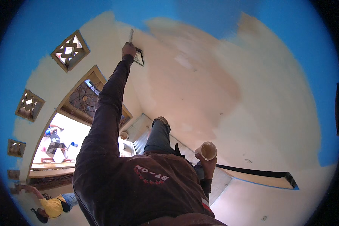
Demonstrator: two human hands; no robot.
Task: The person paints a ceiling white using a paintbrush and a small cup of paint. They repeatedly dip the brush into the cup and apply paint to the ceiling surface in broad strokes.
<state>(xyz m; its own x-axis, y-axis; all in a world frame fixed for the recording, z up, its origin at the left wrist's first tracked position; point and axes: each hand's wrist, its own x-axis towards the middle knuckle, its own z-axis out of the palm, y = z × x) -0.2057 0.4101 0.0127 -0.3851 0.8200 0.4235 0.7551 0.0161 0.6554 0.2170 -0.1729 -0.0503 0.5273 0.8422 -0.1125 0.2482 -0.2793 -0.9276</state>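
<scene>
Apart, two hands [129, 49] [208, 165]; left with one tool [131, 35], right with one cup [208, 150].

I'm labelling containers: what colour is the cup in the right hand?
The cup looks off-white; head view shows it best.

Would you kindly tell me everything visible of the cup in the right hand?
The cup is round and off-white, possibly plastic, no handle showing. Its open mouth faces the camera, showing a beige interior; how full it is cannot be told. Right of the picture's centre, it is gripped by the right hand.
</scene>
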